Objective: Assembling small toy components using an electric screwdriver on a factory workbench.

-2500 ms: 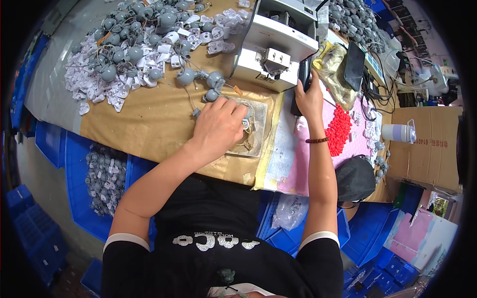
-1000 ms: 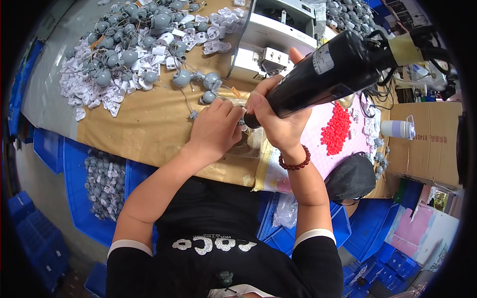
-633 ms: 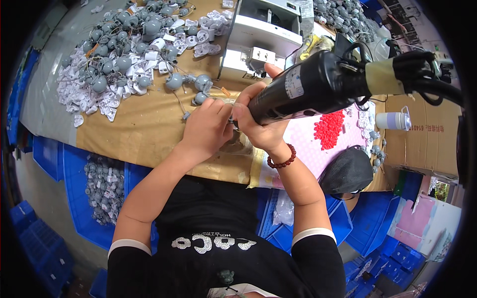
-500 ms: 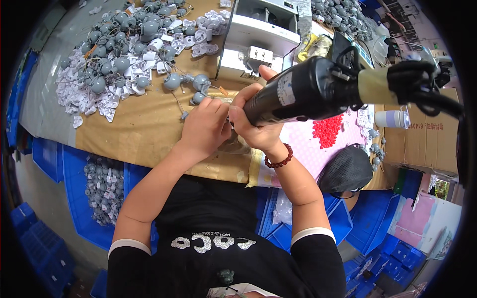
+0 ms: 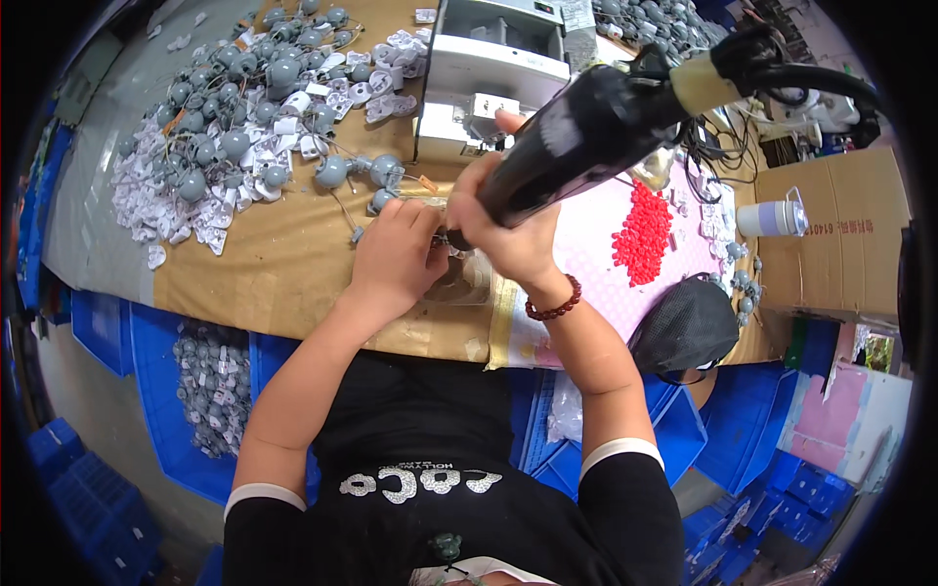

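Observation:
My right hand (image 5: 513,230) is wrapped round a black electric screwdriver (image 5: 586,127), its cable running off to the upper right. The tool slants, with its lower end close to the fingers of my left hand (image 5: 393,249). Those left fingers are closed and pinch a small part at the table. Both the part and the screwdriver's tip are mostly hidden by my hands. Just beyond the left hand lie a few grey ball-shaped pieces with wires (image 5: 384,173). A clear plastic piece (image 5: 464,281) lies beneath my hands on the brown table covering (image 5: 264,278).
Grey balls and white plastic parts (image 5: 210,146) are heaped at the far left. A white-and-grey machine (image 5: 454,83) stands ahead. To the right are red pieces (image 5: 643,234), a black mesh bag (image 5: 684,327), a cup (image 5: 772,219) and a cardboard box (image 5: 831,234). Blue bins (image 5: 161,405) stand below the table.
The screwdriver's cable end has swung up and to the left, so the tool stands steeper. My right hand has turned with it. The left hand stays nearly in place.

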### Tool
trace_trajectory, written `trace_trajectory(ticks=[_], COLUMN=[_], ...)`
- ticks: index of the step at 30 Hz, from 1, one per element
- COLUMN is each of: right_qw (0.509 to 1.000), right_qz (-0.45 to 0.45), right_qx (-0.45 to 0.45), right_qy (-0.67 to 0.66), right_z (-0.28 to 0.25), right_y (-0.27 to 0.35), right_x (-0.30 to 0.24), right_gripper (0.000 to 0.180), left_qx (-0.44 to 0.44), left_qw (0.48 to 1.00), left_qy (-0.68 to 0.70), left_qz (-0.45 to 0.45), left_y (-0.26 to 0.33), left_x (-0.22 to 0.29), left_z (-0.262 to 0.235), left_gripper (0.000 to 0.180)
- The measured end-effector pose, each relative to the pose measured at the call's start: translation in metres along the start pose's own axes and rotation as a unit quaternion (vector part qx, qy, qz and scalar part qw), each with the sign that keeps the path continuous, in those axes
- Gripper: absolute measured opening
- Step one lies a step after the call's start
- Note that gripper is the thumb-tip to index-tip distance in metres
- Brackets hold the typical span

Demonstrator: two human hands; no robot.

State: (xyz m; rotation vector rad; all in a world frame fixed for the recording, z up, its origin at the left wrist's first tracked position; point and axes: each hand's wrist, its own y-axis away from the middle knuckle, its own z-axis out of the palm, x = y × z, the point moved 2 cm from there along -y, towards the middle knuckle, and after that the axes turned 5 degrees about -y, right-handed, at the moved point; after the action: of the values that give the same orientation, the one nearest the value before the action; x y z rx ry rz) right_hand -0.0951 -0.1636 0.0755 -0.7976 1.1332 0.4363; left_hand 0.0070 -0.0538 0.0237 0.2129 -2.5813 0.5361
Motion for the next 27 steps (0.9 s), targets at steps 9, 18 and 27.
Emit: trace_trajectory(ticks=[9, 18, 27], right_qw=[0.934, 0.932, 0.978], right_qz=[0.122, -0.014, 0.033], right_qx=[0.329, -0.067, 0.048], right_qy=[0.063, 0.357, 0.198], right_z=[-0.148, -0.052, -0.022], right_y=[0.006, 0.031, 0.019], right_x=[0.033, 0.022, 0.034], right_gripper=[0.049, 0.022, 0.009], left_qx=[0.020, 0.065, 0.059], left_qw=[0.999, 0.995, 0.996], left_qy=[0.040, 0.068, 0.067], left_qz=[-0.008, -0.009, 0.016], left_y=[0.005, 0.023, 0.023], left_x=[0.003, -0.005, -0.004], left_z=[0.002, 0.005, 0.004], left_gripper=[0.038, 0.035, 0.039])
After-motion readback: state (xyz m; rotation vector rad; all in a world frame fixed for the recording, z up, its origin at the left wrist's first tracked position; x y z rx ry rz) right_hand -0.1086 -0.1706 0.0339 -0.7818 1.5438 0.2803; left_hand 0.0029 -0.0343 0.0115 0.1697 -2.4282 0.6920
